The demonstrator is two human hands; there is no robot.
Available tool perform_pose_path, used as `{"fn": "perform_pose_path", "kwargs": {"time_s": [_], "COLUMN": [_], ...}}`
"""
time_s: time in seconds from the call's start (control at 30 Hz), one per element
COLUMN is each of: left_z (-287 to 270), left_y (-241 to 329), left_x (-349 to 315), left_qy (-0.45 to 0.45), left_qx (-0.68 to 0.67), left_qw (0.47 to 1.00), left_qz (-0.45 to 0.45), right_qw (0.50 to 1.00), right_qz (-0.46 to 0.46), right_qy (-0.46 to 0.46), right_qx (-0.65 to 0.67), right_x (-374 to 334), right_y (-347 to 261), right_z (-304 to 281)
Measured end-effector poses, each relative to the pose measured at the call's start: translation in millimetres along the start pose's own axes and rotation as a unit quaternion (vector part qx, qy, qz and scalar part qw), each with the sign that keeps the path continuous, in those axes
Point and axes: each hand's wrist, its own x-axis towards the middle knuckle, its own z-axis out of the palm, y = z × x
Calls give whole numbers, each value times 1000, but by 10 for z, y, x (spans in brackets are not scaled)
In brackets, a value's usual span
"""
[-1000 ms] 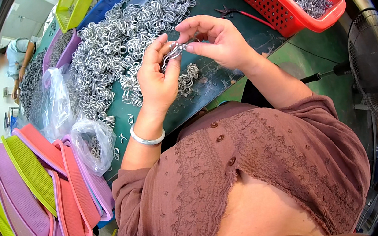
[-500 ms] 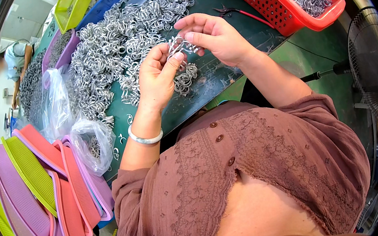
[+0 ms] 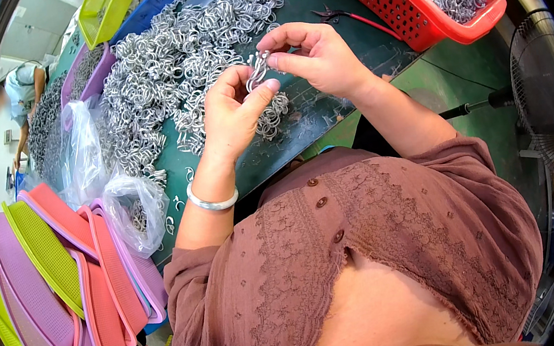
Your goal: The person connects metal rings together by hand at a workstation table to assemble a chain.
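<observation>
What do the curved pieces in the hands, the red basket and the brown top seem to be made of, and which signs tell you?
The curved pieces are probably metal, silvery with bright glints. The red basket looks like glossy moulded plastic: smooth rim, regular holes. The brown top seems matte woven cloth: soft folds, frayed edge.

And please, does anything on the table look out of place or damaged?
Yes: a few curved metal pieces lie loose left of the bracelet, apart from the main pile, like strays. The green tabletop also shows pale scuffs near its front edge.
</observation>
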Motion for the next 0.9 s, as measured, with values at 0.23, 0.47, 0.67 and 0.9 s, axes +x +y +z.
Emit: {"fn": "perform_pose_path", "kwargs": {"time_s": [0.23, 0.47, 0.67, 0.9], "left_z": [-2, -17, -3, -10], "left_y": [2, 1, -38, -67], "left_x": [-8, -21, -20, -9], "left_qy": [-20, -36, -17, 8], "left_qx": [-19, -23, 13, 132], "left_qw": [1000, 999, 999, 986], "left_qz": [-8, -11, 29, 106], "right_qw": [1000, 998, 983, 951], "right_qz": [-21, -23, -153, -247], "right_qy": [13, -8, 34, 30], "right_qx": [-12, -60, -98, -184], "right_x": [5, -26, -9, 11], "right_y": [27, -9, 79, 52], "right_z": [2, -33, -17, -44]}}
